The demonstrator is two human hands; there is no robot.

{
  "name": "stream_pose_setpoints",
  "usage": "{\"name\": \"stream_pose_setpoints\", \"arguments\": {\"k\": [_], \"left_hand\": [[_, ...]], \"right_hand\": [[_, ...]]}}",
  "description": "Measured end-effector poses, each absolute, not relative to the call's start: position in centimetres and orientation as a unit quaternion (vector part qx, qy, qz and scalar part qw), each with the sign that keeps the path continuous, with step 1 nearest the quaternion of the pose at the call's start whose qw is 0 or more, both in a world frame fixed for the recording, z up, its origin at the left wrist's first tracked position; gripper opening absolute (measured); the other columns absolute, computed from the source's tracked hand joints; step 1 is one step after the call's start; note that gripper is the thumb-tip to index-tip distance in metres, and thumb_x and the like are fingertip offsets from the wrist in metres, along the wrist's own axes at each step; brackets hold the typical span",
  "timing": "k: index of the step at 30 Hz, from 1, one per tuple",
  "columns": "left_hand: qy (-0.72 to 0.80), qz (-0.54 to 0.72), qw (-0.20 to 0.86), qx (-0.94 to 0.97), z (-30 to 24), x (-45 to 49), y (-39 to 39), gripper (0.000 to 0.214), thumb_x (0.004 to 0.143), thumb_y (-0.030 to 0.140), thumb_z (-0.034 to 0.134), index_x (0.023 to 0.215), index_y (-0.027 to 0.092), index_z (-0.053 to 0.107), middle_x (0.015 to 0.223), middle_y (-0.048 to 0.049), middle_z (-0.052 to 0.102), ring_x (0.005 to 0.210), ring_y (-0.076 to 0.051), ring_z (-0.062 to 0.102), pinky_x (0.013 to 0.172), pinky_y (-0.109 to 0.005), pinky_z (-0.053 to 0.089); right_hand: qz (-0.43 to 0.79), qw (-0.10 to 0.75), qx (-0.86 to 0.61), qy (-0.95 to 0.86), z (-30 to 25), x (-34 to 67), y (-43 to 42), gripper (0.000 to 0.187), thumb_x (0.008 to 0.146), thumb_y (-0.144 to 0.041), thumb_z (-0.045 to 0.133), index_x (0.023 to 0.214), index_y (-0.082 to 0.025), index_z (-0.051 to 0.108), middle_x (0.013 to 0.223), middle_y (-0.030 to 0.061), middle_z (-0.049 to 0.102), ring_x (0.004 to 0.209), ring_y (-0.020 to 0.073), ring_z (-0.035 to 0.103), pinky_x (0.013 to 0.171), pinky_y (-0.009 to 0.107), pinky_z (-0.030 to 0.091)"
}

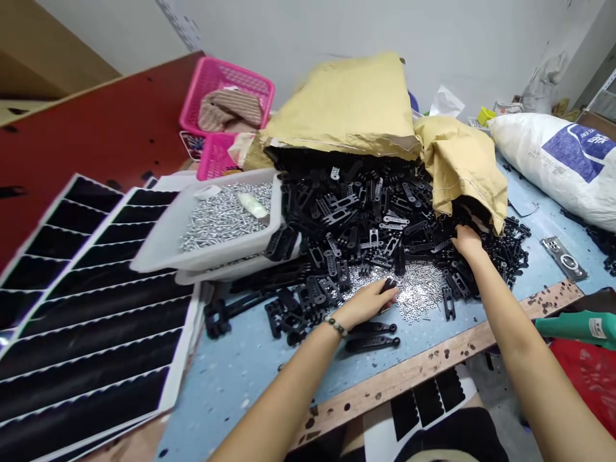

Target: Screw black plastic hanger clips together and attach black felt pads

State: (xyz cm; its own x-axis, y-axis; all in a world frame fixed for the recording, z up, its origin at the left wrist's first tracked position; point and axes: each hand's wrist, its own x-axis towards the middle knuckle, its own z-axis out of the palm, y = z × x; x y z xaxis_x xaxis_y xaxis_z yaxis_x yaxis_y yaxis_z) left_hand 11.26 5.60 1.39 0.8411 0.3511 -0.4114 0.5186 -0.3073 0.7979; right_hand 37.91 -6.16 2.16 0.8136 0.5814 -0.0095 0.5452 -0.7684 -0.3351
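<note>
The pale blue bench (231, 398) carries a heap of black plastic brackets (346, 218) and spilled silver screws (416, 292). The left grip (368, 303) closes on one black bracket (389, 285); the right grip (466, 242) sits in the heap, its closure hidden. A white tray (206, 255) lies left, a pink basket (212, 80) far left, before a white wall (289, 38).

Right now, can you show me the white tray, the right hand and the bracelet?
White tray (219, 252), head view, front wall.
Right hand (468, 242), head view, back of the hand.
Bracelet (335, 327), head view, its upper beads.
</note>
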Motion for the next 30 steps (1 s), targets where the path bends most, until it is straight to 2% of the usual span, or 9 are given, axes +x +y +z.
{"name": "stream_pose_setpoints", "arguments": {"k": [4, 8, 10, 15, 18, 21, 23, 25, 30], "left_hand": [[0.264, -0.015, 0.496, 0.827, 2.0, 12.4, 5.4, 0.032, 0.078, 0.053, 0.049, 0.078, 0.020, 0.050, 0.070, -0.0003, 0.063, 0.072, -0.021, 0.059, 0.068, -0.030, 0.042], [0.277, 0.064, 0.493, 0.823, 3.0, 12.3, 5.3, 0.028, 0.084, 0.045, 0.042, 0.097, 0.021, 0.048, 0.057, 0.0054, 0.052, 0.056, -0.018, 0.053, 0.060, -0.029, 0.040], [0.269, 0.076, 0.513, 0.812, 3.7, 12.1, 4.8, 0.027, 0.085, 0.042, 0.041, 0.100, 0.020, 0.047, 0.059, 0.0048, 0.054, 0.056, -0.017, 0.054, 0.057, -0.028, 0.041], [0.218, 0.119, 0.507, 0.826, 5.1, 11.7, 2.9, 0.022, 0.087, 0.039, 0.042, 0.094, 0.020, 0.051, 0.068, 0.0018, 0.056, 0.066, -0.016, 0.056, 0.060, -0.027, 0.043], [0.205, 0.137, 0.492, 0.835, 5.5, 11.1, 2.2, 0.021, 0.089, 0.037, 0.040, 0.091, 0.019, 0.050, 0.071, 0.0011, 0.056, 0.071, -0.017, 0.055, 0.065, -0.028, 0.043], [0.198, 0.135, 0.476, 0.846, 5.6, 10.2, 2.2, 0.020, 0.091, 0.036, 0.039, 0.094, 0.019, 0.051, 0.080, -0.0012, 0.059, 0.081, -0.019, 0.057, 0.072, -0.030, 0.045], [0.199, 0.138, 0.462, 0.854, 5.7, 9.6, 2.4, 0.021, 0.091, 0.035, 0.039, 0.098, 0.019, 0.051, 0.089, -0.0026, 0.061, 0.087, -0.020, 0.057, 0.078, -0.032, 0.045], [0.190, 0.140, 0.451, 0.861, 5.8, 9.2, 2.6, 0.023, 0.092, 0.035, 0.040, 0.105, 0.020, 0.050, 0.098, -0.0035, 0.061, 0.093, -0.020, 0.057, 0.083, -0.034, 0.044], [0.168, 0.152, 0.411, 0.883, 6.1, 8.7, 2.6, 0.028, 0.091, 0.044, 0.045, 0.106, 0.020, 0.052, 0.098, -0.0035, 0.062, 0.089, -0.020, 0.059, 0.079, -0.032, 0.045]], "right_hand": [[0.049, 0.213, -0.923, -0.316, 2.1, 38.2, -6.7, 0.033, 0.074, -0.010, 0.065, 0.107, -0.013, 0.061, 0.100, 0.0131, 0.063, 0.095, 0.0243, 0.061, 0.085, 0.032, 0.045], [0.025, 0.297, -0.894, -0.334, 3.1, 37.7, -8.4, 0.018, 0.080, -0.012, 0.055, 0.095, -0.012, 0.063, 0.100, 0.0128, 0.063, 0.096, 0.0229, 0.060, 0.089, 0.035, 0.044], [0.024, 0.341, -0.871, -0.353, 3.4, 35.8, -8.9, 0.017, 0.084, -0.019, 0.051, 0.095, -0.014, 0.063, 0.103, 0.0108, 0.063, 0.096, 0.0206, 0.060, 0.088, 0.033, 0.046], [0.161, 0.575, -0.681, -0.423, 3.2, 27.5, -8.6, 0.020, 0.087, -0.032, 0.049, 0.100, -0.020, 0.057, 0.092, 0.0038, 0.063, 0.081, 0.0161, 0.063, 0.076, 0.031, 0.052], [0.176, 0.562, -0.658, -0.470, 3.2, 23.9, -8.5, 0.029, 0.082, -0.028, 0.056, 0.110, -0.022, 0.057, 0.086, 0.0014, 0.062, 0.075, 0.0151, 0.061, 0.074, 0.031, 0.052], [0.189, 0.551, -0.661, -0.473, 3.3, 22.9, -8.6, 0.040, 0.081, -0.027, 0.058, 0.120, -0.024, 0.056, 0.095, 0.0033, 0.064, 0.076, 0.0153, 0.061, 0.076, 0.033, 0.052], [0.229, 0.602, -0.642, -0.417, 3.3, 22.8, -8.6, 0.035, 0.082, -0.033, 0.057, 0.116, -0.024, 0.060, 0.102, 0.0049, 0.066, 0.075, 0.0159, 0.064, 0.073, 0.033, 0.054], [0.265, 0.645, -0.619, -0.363, 3.2, 22.7, -8.4, 0.030, 0.083, -0.038, 0.057, 0.108, -0.023, 0.064, 0.099, 0.0050, 0.067, 0.069, 0.0157, 0.065, 0.067, 0.032, 0.055], [0.196, 0.640, -0.626, -0.398, 3.4, 21.5, -7.8, 0.018, 0.078, -0.035, 0.064, 0.088, -0.021, 0.069, 0.085, 0.0027, 0.068, 0.069, 0.0148, 0.060, 0.064, 0.028, 0.050]]}}
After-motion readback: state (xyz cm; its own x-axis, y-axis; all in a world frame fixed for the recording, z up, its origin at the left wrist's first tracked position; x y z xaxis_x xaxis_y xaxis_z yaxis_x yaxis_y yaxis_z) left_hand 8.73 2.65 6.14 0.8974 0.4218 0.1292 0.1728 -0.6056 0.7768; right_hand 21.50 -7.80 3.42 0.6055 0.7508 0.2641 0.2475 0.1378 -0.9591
